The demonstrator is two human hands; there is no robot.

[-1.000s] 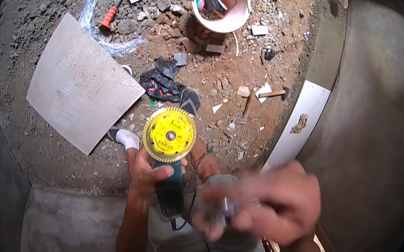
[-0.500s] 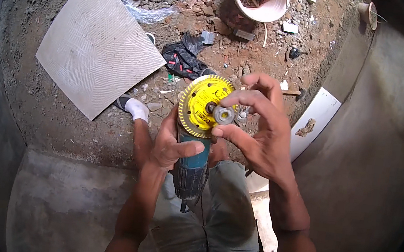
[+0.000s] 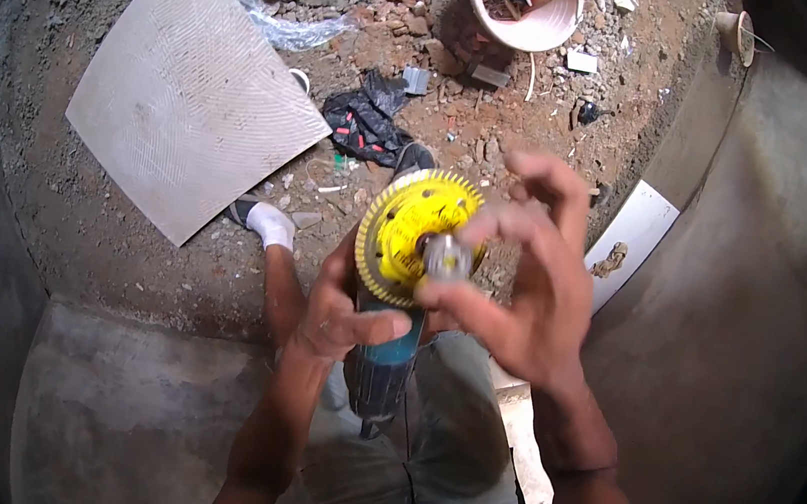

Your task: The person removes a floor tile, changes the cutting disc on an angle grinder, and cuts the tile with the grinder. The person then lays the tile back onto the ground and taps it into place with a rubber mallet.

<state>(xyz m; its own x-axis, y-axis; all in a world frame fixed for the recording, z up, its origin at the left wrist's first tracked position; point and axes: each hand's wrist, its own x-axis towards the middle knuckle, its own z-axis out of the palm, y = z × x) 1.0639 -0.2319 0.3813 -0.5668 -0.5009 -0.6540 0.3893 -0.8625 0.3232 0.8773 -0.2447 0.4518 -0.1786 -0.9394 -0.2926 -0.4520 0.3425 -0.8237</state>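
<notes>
The left hand [image 3: 333, 314], at seven o'clock from the disc's hub, is wrapped around the neck of a teal-and-black angle grinder [image 3: 385, 371] whose body points to six o'clock. The right hand [image 3: 528, 303], at four o'clock, pinches a small metal ring [image 3: 449, 257] between thumb and fingertip, its other fingers spread; motion blurs them. Half a second ago the ring shows its face and hole sharply; now it is smeared, just beside the hub of the yellow-labelled disc [image 3: 409, 223], toward three o'clock. So the ring is at the hub, but whether it engages the spindle I cannot tell. Farther out lie a black plastic bag [image 3: 364, 121] at eleven, a pale tile [image 3: 191, 95] at ten and a bucket [image 3: 571, 21] at one.
</notes>
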